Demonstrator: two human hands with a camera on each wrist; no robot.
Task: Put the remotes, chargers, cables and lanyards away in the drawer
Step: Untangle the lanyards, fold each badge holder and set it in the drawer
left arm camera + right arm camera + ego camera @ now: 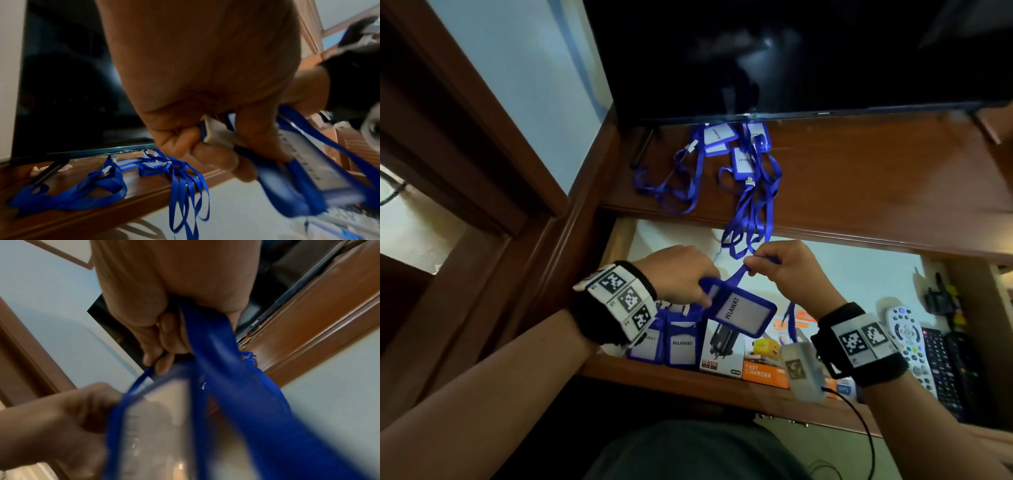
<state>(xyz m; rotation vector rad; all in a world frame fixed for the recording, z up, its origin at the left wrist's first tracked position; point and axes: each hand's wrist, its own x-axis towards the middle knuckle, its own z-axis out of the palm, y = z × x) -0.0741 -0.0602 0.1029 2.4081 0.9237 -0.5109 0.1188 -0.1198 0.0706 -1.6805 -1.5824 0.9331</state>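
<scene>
Over the open drawer (654, 371) my left hand (681, 277) grips the top edge of a blue badge holder (739, 308) marked PELAWAT, close up in the left wrist view (292, 172). My right hand (780, 263) pinches that lanyard's blue strap (739, 272), which runs through its curled fingers (164, 344) in the right wrist view. More blue lanyards (726, 161) with badge holders lie tangled on the wooden shelf (859, 178); their strap loops (185, 194) hang over its front edge. Two badge holders (671, 346), charger boxes (743, 356) and remotes (907, 339) lie in the drawer.
A dark TV screen (791, 54) stands at the back of the shelf, its foot (49, 170) by the left lanyards. A wooden door frame (469, 144) rises on the left. A black cable (859, 428) runs from my right wrist device.
</scene>
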